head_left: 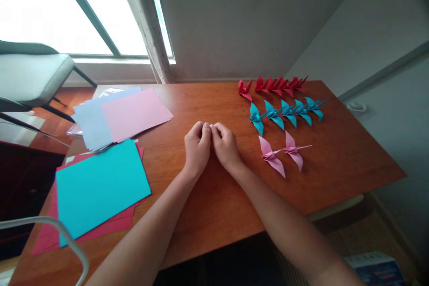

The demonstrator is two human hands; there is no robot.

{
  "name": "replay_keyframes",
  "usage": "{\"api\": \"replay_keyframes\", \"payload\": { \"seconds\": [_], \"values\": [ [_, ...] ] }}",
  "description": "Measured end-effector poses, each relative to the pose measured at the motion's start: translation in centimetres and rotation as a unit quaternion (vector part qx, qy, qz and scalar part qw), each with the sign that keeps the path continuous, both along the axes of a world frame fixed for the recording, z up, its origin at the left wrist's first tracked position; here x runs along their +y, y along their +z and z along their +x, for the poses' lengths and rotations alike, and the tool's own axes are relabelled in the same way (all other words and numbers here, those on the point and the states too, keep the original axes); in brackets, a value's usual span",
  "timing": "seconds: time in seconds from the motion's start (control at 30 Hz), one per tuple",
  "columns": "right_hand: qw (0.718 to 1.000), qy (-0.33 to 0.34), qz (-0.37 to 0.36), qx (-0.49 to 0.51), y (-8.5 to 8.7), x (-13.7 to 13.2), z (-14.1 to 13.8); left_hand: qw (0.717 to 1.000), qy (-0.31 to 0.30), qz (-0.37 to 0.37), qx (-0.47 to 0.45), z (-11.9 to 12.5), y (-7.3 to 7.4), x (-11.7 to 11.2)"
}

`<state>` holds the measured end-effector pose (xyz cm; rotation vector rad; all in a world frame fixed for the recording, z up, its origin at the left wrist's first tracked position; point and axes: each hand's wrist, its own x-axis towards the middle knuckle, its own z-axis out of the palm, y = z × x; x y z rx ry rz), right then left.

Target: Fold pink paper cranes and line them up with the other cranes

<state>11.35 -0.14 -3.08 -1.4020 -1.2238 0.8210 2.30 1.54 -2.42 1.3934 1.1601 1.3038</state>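
My left hand (196, 148) and my right hand (226, 146) rest side by side on the middle of the wooden table (338, 170). Their fingers are curled in and the fingertips touch each other. No paper shows between them. To the right of my right hand lie two pink paper cranes (273, 157). Behind these is a row of several turquoise cranes (288, 112), and behind that a row of several red cranes (273, 85).
Left of my hands lie loose sheets: a pink one (136, 114) on pale blue ones (92, 125), and a turquoise sheet (100, 187) on dark pink ones (47, 237). A grey chair (30, 71) stands by the window, and a curved chair arm (69, 237) sits at the near left.
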Motion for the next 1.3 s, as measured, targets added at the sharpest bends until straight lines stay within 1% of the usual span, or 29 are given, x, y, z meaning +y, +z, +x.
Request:
{"api": "replay_keyframes", "payload": {
  "seconds": [0.17,0.27,0.37,0.4,0.47,0.5,0.53,0.57,0.6,0.67,0.77,0.83,0.9,0.93,1.0,1.17,1.3],
  "values": [
    [1.000,0.013,-0.011,-0.007,-0.1,0.3,0.3,1.000,-0.015,-0.007,0.009,-0.5,-0.2,0.9],
    [0.999,0.038,-0.007,-0.024,0.6,0.2,0.5,1.000,-0.014,-0.007,0.009,-0.8,-0.3,1.2],
    [0.996,0.049,0.031,-0.060,2.7,-0.6,1.0,1.000,-0.019,-0.002,0.012,-0.8,-0.3,1.2],
    [0.993,0.044,0.050,-0.096,3.7,-1.1,1.4,1.000,-0.022,0.001,0.016,-0.8,-0.3,1.2],
    [0.979,0.057,0.082,-0.176,5.7,-2.2,2.8,0.999,-0.029,0.005,0.026,-0.7,-0.3,1.1],
    [0.969,0.055,0.098,-0.221,6.7,-2.6,4.0,0.999,-0.032,0.006,0.032,-0.7,-0.3,1.1],
    [0.955,0.037,0.113,-0.272,7.6,-2.9,5.4,0.999,-0.035,0.008,0.037,-0.6,-0.3,1.1],
    [0.937,0.003,0.123,-0.328,8.3,-3.0,7.1,0.998,-0.038,0.009,0.042,-0.6,-0.4,1.0],
    [0.917,-0.028,0.135,-0.374,8.9,-2.9,9.0,0.998,-0.039,0.010,0.046,-0.5,-0.4,1.0],
    [0.880,-0.051,0.123,-0.455,9.4,-2.1,12.9,0.998,-0.040,0.013,0.052,-0.5,-0.4,1.0],
    [0.824,-0.022,0.050,-0.564,9.1,-0.3,17.7,0.997,-0.043,0.017,0.059,-0.4,-0.4,1.0],
    [0.794,0.014,0.008,-0.607,8.6,0.7,19.5,0.997,-0.047,0.019,0.064,-0.4,-0.4,1.0],
    [0.778,0.044,-0.015,-0.627,8.0,1.4,20.3,0.996,-0.049,0.021,0.069,-0.4,-0.4,1.0],
    [0.775,0.051,-0.020,-0.630,7.7,1.6,20.4,0.996,-0.049,0.022,0.071,-0.4,-0.4,1.0],
    [0.780,0.053,-0.017,-0.624,7.3,1.8,20.4,0.996,-0.049,0.023,0.074,-0.5,-0.3,0.9],
    [0.818,0.047,0.013,-0.574,6.4,2.1,20.0,0.995,-0.053,0.024,0.078,-0.5,-0.3,0.9],
    [0.833,0.043,0.021,-0.551,6.0,2.3,19.7,0.995,-0.056,0.026,0.077,-0.4,-0.4,1.0]
  ]
}}
